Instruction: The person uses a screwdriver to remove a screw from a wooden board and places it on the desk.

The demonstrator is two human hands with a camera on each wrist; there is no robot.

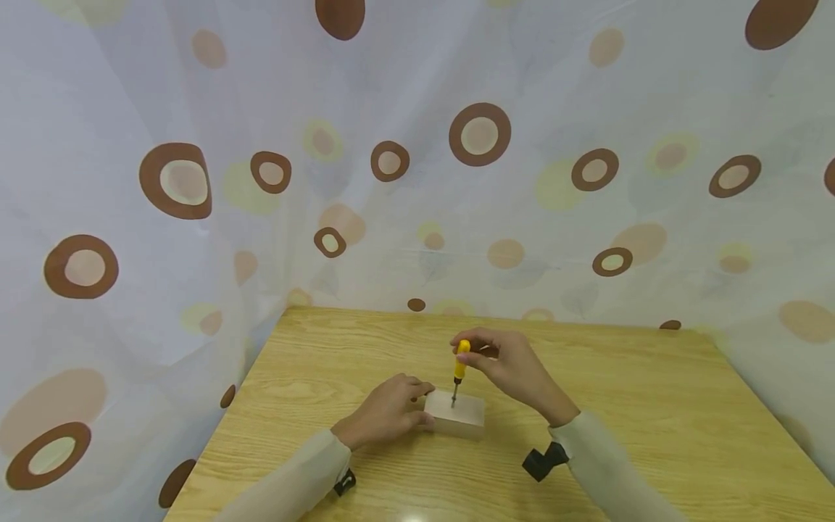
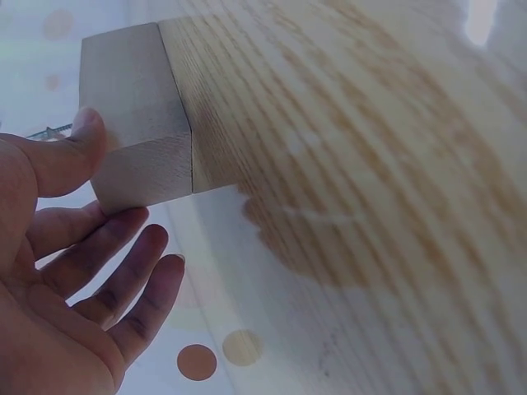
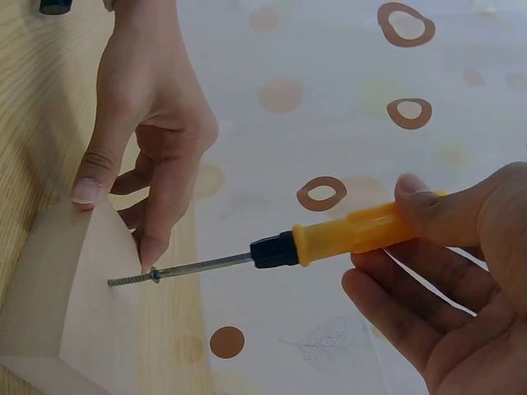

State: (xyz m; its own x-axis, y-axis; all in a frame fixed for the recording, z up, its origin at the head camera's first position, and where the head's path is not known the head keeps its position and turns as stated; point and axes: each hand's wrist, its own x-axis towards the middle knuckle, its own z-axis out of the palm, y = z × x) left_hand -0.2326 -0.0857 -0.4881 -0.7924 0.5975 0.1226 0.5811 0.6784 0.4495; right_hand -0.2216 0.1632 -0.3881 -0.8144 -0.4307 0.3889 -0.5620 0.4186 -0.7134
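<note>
My L hand (image 1: 385,409) grips 1 end of the block (image 1: 466,419); my R hand (image 1: 512,362) pinches yellow screwdriver (image 3: 346,237) w/ tip on screw (image 3: 130,281) standing in block.

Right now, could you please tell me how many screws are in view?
1: the screw stands on top of the wooden block, beneath the tip of the yellow-handled screwdriver.

Behind a yellowish wood-grained table (image 1: 652,406) and along both its sides, a whitish sheet (image 1: 417,65) printed with brown rings (image 1: 480,110), tan spots (image 1: 506,254), pale yellow blobs (image 1: 559,185) and faint leaves (image 3: 328,342); on the table, a bright glare (image 2: 482,18).
</note>
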